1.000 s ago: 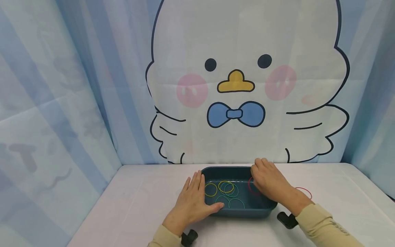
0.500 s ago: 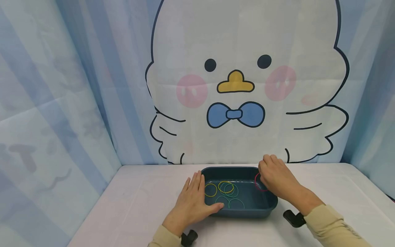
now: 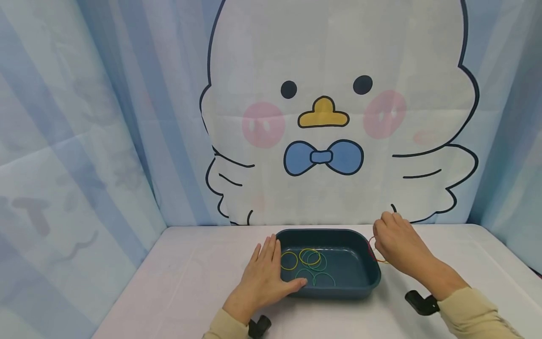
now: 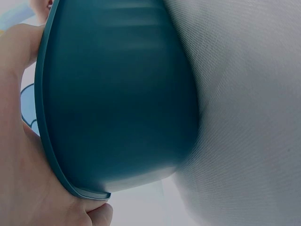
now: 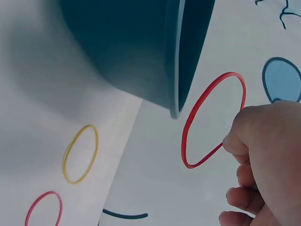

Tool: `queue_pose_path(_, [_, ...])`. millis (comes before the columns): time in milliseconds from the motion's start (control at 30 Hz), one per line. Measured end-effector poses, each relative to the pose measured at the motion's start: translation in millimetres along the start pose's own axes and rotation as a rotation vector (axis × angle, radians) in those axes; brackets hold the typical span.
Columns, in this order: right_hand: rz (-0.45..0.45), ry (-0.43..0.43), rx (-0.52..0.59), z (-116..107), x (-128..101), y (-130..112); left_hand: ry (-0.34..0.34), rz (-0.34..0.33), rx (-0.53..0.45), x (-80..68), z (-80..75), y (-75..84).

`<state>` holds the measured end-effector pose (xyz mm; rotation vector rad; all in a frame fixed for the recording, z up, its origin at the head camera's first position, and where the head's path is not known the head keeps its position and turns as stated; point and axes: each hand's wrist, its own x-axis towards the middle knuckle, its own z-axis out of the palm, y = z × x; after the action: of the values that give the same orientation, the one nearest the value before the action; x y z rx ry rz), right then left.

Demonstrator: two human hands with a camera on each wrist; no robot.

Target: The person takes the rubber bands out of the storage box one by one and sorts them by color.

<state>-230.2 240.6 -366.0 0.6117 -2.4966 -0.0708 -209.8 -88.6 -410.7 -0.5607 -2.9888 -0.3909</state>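
My right hand (image 3: 398,242) pinches a red rubber band (image 5: 186,129) between thumb and fingertips. It hangs as an open loop at the right rim of a dark teal basin (image 3: 357,292). My left hand (image 3: 264,275) lies along the basin's left side with fingers straight, its thumb over the front rim. Inside the basin are a yellow rubber band (image 3: 297,260) at the left, a second yellow one overlapping green bands, and more green (image 3: 335,282) near the front. The left wrist view shows the basin's outer front wall (image 4: 117,94) beside the thumb.
On the white tablecloth (image 3: 182,282), right of the basin, lie a yellow rubber band (image 5: 64,162) and a pinkish-red one (image 5: 49,192), partly cut off by the frame edge. Behind the table hangs a curtain (image 3: 330,197) with a cartoon bird. Black camera mounts (image 3: 421,302) sit at both wrists.
My right hand has moved right with the red rubber band, from over the basin's inside to its right rim. My left hand and the basin have stayed put.
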Motion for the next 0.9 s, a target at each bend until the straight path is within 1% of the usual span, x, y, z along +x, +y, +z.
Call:
queue_pose_path(100, [0.009, 0.006, 0.004, 0, -5, 7, 0.003, 0.001, 0.003, 0.3, -0.8, 0.4])
queue_pose_path(267, [0.008, 0.057, 0.004, 2, -16, 19, -0.012, 0.007, 0.000, -0.1, -1.4, 0.4])
queue_pose_path(367, [0.023, 0.066, 0.009, 4, -22, 25, -0.013, 0.006, 0.000, -0.1, -1.7, 0.3])
queue_pose_path(500, [0.073, 0.003, 0.022, 7, -29, 31, -0.003, 0.000, 0.006, 0.2, -2.3, 0.3])
queue_pose_path(600, [0.117, -0.077, 0.018, 9, -34, 33, -0.003, -0.002, 0.003, 0.0, -2.2, 0.4])
queue_pose_path(667, [0.140, -0.114, 0.016, 10, -38, 35, -0.003, -0.003, -0.001, 0.0, -2.2, 0.6])
queue_pose_path(767, [0.162, -0.144, 0.014, 14, -45, 39, -0.002, -0.003, -0.005, -0.2, -2.3, 0.7])
queue_pose_path(900, [0.173, -0.150, 0.006, 19, -53, 47, -0.003, -0.003, 0.000, -0.4, -2.2, 0.4])
